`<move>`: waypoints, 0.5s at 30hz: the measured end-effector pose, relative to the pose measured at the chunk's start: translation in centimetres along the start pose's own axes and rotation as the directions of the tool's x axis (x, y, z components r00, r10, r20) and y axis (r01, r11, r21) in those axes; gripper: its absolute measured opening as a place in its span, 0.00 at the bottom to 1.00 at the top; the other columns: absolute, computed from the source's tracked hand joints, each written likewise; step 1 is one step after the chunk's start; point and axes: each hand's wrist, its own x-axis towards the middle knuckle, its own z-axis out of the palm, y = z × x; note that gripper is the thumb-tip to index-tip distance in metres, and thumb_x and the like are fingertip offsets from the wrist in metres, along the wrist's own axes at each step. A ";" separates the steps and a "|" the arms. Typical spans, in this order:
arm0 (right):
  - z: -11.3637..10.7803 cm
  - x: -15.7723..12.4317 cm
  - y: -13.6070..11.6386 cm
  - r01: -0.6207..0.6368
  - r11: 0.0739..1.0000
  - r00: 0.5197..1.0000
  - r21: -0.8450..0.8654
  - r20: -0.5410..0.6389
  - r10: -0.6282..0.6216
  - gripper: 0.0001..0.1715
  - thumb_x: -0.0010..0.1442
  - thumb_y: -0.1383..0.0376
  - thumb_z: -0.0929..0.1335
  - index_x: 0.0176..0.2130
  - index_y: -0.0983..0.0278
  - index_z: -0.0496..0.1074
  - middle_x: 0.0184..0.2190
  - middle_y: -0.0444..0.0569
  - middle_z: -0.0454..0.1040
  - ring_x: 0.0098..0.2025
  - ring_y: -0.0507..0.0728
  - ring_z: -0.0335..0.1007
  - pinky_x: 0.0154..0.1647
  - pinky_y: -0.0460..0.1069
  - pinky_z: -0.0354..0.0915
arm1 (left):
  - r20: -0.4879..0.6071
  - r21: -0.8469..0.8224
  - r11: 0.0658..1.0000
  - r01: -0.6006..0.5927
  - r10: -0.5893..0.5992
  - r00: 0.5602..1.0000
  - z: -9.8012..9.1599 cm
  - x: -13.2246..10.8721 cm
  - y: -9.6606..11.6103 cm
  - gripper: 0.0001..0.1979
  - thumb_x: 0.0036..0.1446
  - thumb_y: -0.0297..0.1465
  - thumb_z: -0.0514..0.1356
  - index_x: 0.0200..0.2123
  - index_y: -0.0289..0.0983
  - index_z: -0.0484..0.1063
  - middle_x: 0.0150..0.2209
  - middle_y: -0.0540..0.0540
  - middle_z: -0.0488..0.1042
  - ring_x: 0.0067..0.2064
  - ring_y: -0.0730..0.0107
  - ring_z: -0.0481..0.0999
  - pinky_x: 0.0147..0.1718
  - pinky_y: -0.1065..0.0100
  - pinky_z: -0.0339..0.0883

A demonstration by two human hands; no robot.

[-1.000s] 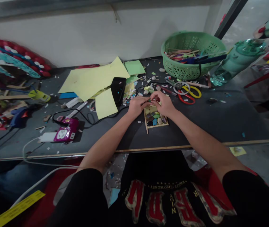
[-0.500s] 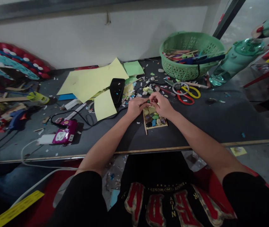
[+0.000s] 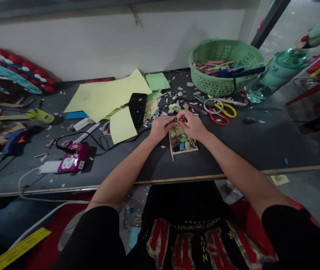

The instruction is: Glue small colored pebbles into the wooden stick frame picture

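A small wooden-framed picture lies flat near the table's front edge, with several coloured pebbles along its lower half. Over its far edge, my left hand rests with its fingers drawn together at the upper left corner. My right hand is bent in a pinch at the top of the frame, its fingertips meeting those of the left. Whatever sits between the fingertips is too small and covered to make out. Part of the frame's upper side is hidden under both hands.
Behind the hands lie paper scraps, stones, red and yellow scissors and a black phone. A green basket and a bottle stand back right. Yellow paper, a purple power adapter and a blue glue gun are left.
The whole view has shifted slightly, so things appear a little further left. Both hands keep nearly the same pose at the top of the frame.
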 end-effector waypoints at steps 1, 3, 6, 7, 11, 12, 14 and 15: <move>-0.1 0.0 -0.1 0.000 1.000 1.000 -0.003 0.005 0.000 0.08 0.63 0.70 0.63 0.42 0.59 0.62 0.36 0.46 0.69 0.36 0.55 0.67 0.38 0.51 0.66 | 0.002 0.003 1.000 -0.005 0.005 1.000 0.0 0.0 0.0 0.18 0.63 0.43 0.60 0.44 0.36 0.80 0.37 0.41 0.82 0.39 0.65 0.80 0.41 0.65 0.71; -0.2 0.0 -0.1 -0.014 1.000 1.000 0.002 0.007 0.014 0.09 0.61 0.70 0.63 0.43 0.59 0.62 0.36 0.46 0.68 0.35 0.54 0.66 0.38 0.51 0.66 | 0.003 0.007 1.000 -0.014 0.014 1.000 0.1 0.0 -0.1 0.17 0.64 0.42 0.60 0.45 0.36 0.80 0.37 0.41 0.82 0.40 0.65 0.80 0.42 0.65 0.71; -0.3 0.1 -0.1 -0.030 0.999 1.000 0.043 0.003 0.030 0.11 0.60 0.70 0.64 0.43 0.59 0.61 0.36 0.45 0.67 0.34 0.54 0.66 0.37 0.51 0.65 | 0.001 0.011 1.000 -0.021 0.021 1.000 0.3 -0.1 -0.2 0.15 0.64 0.39 0.60 0.46 0.36 0.79 0.38 0.41 0.82 0.41 0.64 0.80 0.43 0.64 0.71; -0.3 0.1 0.0 -0.030 0.998 1.000 0.061 0.004 0.030 0.12 0.60 0.70 0.64 0.43 0.59 0.60 0.35 0.45 0.66 0.34 0.54 0.65 0.37 0.51 0.65 | 0.002 0.014 1.000 -0.022 0.022 1.000 0.3 -0.1 -0.2 0.15 0.64 0.39 0.60 0.47 0.36 0.79 0.38 0.41 0.82 0.41 0.64 0.80 0.43 0.64 0.71; -0.4 0.2 0.1 -0.037 0.992 0.999 0.124 0.006 0.036 0.12 0.60 0.70 0.65 0.43 0.59 0.60 0.35 0.44 0.66 0.32 0.53 0.65 0.35 0.50 0.63 | 0.014 0.025 0.999 -0.022 0.022 1.000 0.4 -0.2 -0.2 0.16 0.65 0.40 0.59 0.47 0.36 0.79 0.38 0.41 0.81 0.42 0.64 0.80 0.44 0.65 0.71; -0.4 0.3 0.1 -0.037 0.989 0.999 0.140 0.001 0.037 0.12 0.60 0.69 0.65 0.43 0.59 0.60 0.35 0.44 0.66 0.32 0.53 0.65 0.35 0.50 0.63 | 0.020 0.027 0.999 -0.018 0.018 1.000 0.4 -0.2 -0.2 0.17 0.65 0.40 0.58 0.47 0.36 0.78 0.39 0.41 0.81 0.42 0.64 0.80 0.44 0.65 0.71; -0.3 0.3 0.0 -0.034 0.986 0.999 0.163 -0.011 0.037 0.11 0.60 0.69 0.65 0.43 0.59 0.60 0.35 0.44 0.67 0.32 0.52 0.65 0.34 0.50 0.63 | 0.029 0.028 1.000 -0.009 0.008 1.000 0.3 -0.1 -0.1 0.17 0.66 0.41 0.57 0.47 0.36 0.78 0.39 0.41 0.81 0.43 0.64 0.79 0.44 0.64 0.70; -0.3 0.3 -0.1 -0.035 0.986 0.999 0.165 -0.017 0.038 0.11 0.60 0.68 0.65 0.43 0.59 0.60 0.35 0.44 0.68 0.31 0.52 0.66 0.34 0.50 0.63 | 0.033 0.028 1.000 -0.006 0.005 0.999 0.3 -0.1 -0.1 0.17 0.66 0.41 0.56 0.47 0.36 0.78 0.39 0.41 0.81 0.43 0.64 0.79 0.44 0.64 0.70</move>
